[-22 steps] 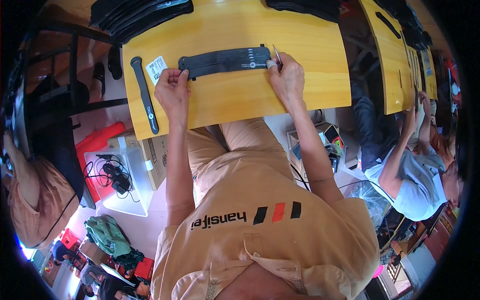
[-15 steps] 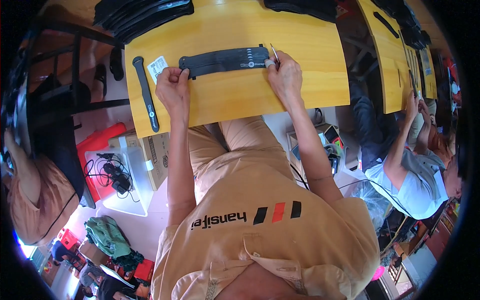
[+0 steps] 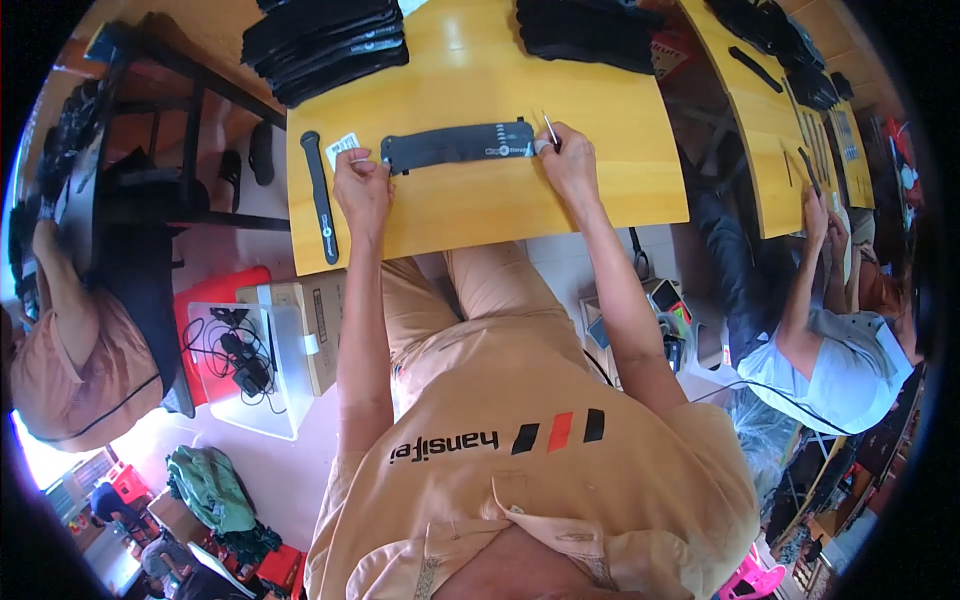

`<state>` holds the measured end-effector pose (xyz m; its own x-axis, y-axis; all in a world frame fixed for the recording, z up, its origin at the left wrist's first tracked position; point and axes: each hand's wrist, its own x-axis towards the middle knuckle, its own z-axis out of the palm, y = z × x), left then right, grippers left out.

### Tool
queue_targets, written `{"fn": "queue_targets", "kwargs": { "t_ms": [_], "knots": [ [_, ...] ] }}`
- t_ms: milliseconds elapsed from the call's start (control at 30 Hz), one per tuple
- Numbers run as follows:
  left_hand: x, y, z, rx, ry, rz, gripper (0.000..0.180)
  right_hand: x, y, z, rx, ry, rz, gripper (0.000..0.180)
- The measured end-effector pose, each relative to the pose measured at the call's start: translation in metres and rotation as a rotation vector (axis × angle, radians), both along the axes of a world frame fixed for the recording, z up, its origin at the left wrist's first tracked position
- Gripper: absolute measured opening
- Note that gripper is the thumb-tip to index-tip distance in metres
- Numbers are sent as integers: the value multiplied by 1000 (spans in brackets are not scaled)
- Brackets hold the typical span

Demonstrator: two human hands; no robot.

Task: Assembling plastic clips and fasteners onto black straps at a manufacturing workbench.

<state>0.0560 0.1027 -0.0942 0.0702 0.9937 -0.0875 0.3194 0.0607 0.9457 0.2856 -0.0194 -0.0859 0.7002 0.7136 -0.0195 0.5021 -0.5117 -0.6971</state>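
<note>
Far left: co-worker in a tan shirt (image 3: 85, 385), one arm extended. On the floor, a clear plastic bin (image 3: 290, 400) containing black cables and adapters (image 3: 250, 375); cardboard box (image 3: 326, 320) just beside it, on the bin's right.

Bench (image 3: 480, 210): yellow wood-look top. Near its left edge lies a single black strap (image 3: 320, 195), rounded at the far end and running toward the near edge. Beyond it, at the far left, a stack of black straps (image 3: 330, 55), several layers high. A white label (image 3: 342, 147) lies flat, partly behind the fingers of the left hand (image 3: 362, 195). This hand is at the left end of the strap bundle (image 3: 455, 146), thumb and fingers drawn close together; whether they grip the bundle, cannot tell.

Strap bundle: black, flat, lying crosswise on the bench between the two hands; small black tabs project at its lower left and upper right; pale print near the right end.

Right hand (image 3: 567, 165): fingers curled at the bundle's right end, pinching a thin pointed tool (image 3: 548, 127), tip directed away from the body. Beyond, a second stack of straps (image 3: 585, 38).

Far right: another bench (image 3: 745, 125) with black straps; co-worker in a light blue shirt (image 3: 830, 375) beside it.
</note>
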Motion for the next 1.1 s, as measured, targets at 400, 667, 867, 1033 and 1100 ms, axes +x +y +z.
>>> {"fn": "queue_targets", "kwargs": {
  "t_ms": [400,667,867,1033,1100],
  "knots": [
    [49,-56,4,737,735,-692,71,-29,-25,13,158,-434,412,35],
    [47,-55,4,748,766,-713,79,-27,-26,17,-91,-547,520,43],
    [27,-46,-2,731,765,-656,81,-30,-24,13,-122,-556,551,47],
    [-6,-36,0,718,856,-503,82,-29,-27,11,-73,-552,539,43],
    [-18,-36,4,704,884,-348,79,-24,-24,12,-37,-542,539,41]
  ]
}}
